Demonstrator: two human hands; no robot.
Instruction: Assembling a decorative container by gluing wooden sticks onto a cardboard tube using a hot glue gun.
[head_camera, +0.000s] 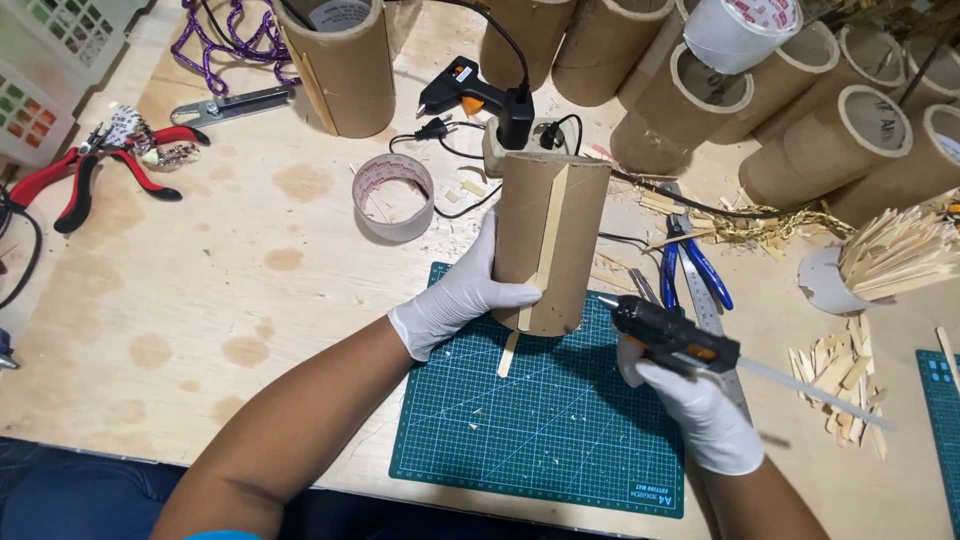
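Note:
My left hand (455, 300), in a white glove, grips a brown cardboard tube (580, 240) that lies tilted over a green cutting mat (500, 440). A thin wooden strip (545, 250) runs along the tube's length, and my left thumb presses its lower end. My right hand (700, 415), also gloved, holds a black and orange glue gun (670, 335) with its nozzle pointing left, just short of the tube's lower right edge. A clear glue stick (815, 392) juts from the gun's back.
Several cardboard tubes (830, 145) crowd the back right and one tube (345, 70) stands at the back. A tape roll (393, 197), a second glue gun (465, 90), a power strip (525, 135), blue pliers (690, 260), red pliers (85, 175) and wooden sticks (895, 255) lie around.

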